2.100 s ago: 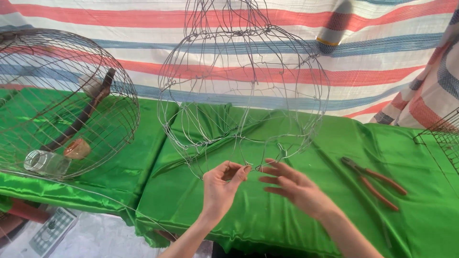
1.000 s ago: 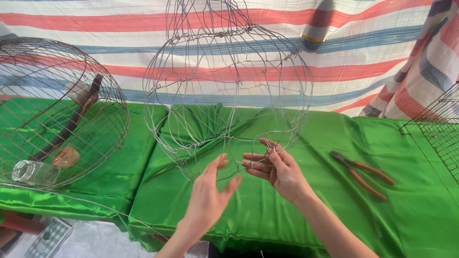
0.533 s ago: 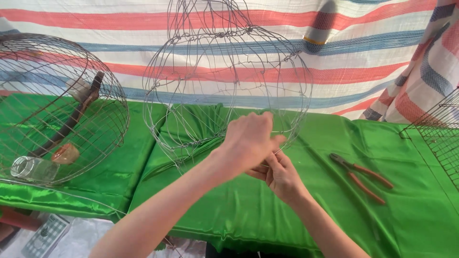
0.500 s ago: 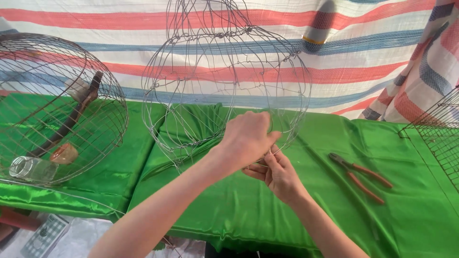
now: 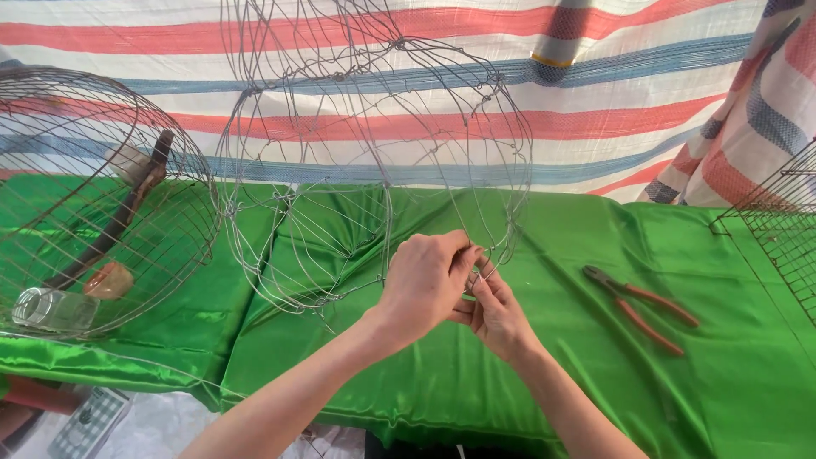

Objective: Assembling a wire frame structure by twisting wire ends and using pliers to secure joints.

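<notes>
1. Wire frame [image 5: 374,161]: open, rounded cage of thin wire, stands on green cloth [image 5: 552,374], centre of table, in front of striped tarp [image 5: 595,93].
2. Left hand [image 5: 425,280]: fingers closed, pinching a wire at frame's lower front edge.
3. Right hand [image 5: 493,310]: just under and touching the left, fingers curled on same wire spot; exact pinch hidden behind left hand.
4. Handling (judged): frame looks light, springy, easily bent; cut wire ends likely sharp. Grip at joints or the thicker rim hoops, not mid-span.
5. Pliers [image 5: 642,297], orange handles: lie on cloth, right of hands, untouched.
6. Finished round cage [image 5: 93,204]: far left, w/ small jar [image 5: 51,310] inside.
</notes>
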